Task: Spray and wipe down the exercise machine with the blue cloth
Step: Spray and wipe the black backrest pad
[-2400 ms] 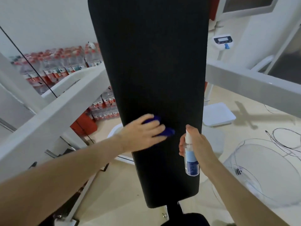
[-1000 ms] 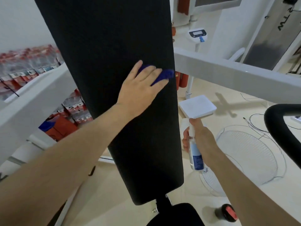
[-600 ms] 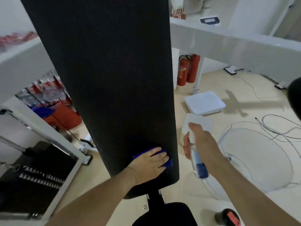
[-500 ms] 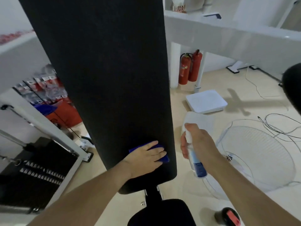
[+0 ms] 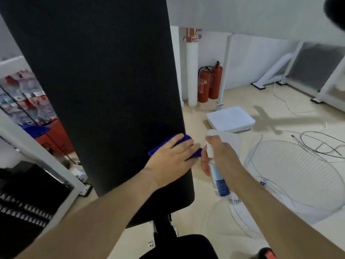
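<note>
1. We see the long black back pad (image 5: 104, 94) of the exercise machine filling the left and middle of the view, tilted so that its rounded lower end sits just above the black seat (image 5: 186, 245).
2. Our left hand (image 5: 171, 161) lies flat with its fingers spread, pressing the blue cloth (image 5: 160, 146) against the pad's lower right edge; the cloth shows above the knuckles and again past the fingertips, where it overhangs the pad's edge.
3. Our right hand (image 5: 222, 156) is wrapped around the neck of the spray bottle (image 5: 218, 176), just to the right of the pad and not touching it.
4. The bottle hangs below the fist, its clear body and blue label tilted towards us, with the white nozzle showing at the top of the grip.
5. The two hands are close together, the cloth's far corner almost at the right thumb.
6. On the floor beyond the right hand sits a white scale (image 5: 231, 118), and to its right lies a wire fan guard (image 5: 295, 174) with loose cables (image 5: 317, 144) next to it.
7. Two red fire extinguishers (image 5: 210, 83) stand against the far wall beside a white pipe.
8. To the left, behind the white machine frame (image 5: 37, 152), we make out stacked packs of bottles (image 5: 24, 98), blurred.
</note>
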Demonstrator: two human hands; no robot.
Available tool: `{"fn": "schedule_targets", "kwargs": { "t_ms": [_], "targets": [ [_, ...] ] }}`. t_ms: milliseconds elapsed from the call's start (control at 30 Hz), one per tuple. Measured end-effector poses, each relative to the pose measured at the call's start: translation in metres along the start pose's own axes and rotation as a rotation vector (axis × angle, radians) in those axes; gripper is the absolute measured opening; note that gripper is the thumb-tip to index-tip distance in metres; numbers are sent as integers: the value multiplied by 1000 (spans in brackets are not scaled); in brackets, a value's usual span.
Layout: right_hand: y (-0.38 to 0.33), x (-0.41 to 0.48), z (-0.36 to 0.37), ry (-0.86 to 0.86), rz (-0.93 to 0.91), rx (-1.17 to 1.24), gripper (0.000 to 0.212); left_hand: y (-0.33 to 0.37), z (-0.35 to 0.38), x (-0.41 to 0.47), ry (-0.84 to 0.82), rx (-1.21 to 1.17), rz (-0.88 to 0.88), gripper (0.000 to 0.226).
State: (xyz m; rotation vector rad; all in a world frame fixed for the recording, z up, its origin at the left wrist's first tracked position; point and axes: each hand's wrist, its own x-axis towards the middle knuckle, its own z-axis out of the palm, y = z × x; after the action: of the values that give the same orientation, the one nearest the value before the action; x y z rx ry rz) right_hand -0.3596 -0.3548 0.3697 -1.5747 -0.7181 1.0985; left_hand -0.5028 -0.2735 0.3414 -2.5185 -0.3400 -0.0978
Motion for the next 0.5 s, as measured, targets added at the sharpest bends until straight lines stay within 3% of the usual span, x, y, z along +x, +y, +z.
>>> {"fn": "schedule_targets", "kwargs": {
  "t_ms": [100,200,267,333,433,500],
  "targets": [
    [30,7,-1,27,-68,-18,50,41,35,-16,-94,65,133,38],
    [52,7,8,47,-99,24,52,33,42,-25,15,95,275,39],
    [58,8,16,20,-108,61,56,0,25,-28,73,126,262,44],
    [56,9,23,-13,-153,35,57,-46,0,-35,213,189,63,51],
    [46,14,28,-41,-149,16,50,-113,-33,-48,431,208,-416,56],
    [52,18,29,-57,-111,12,47,-117,-35,-52,539,133,-592,53]
  ]
}}
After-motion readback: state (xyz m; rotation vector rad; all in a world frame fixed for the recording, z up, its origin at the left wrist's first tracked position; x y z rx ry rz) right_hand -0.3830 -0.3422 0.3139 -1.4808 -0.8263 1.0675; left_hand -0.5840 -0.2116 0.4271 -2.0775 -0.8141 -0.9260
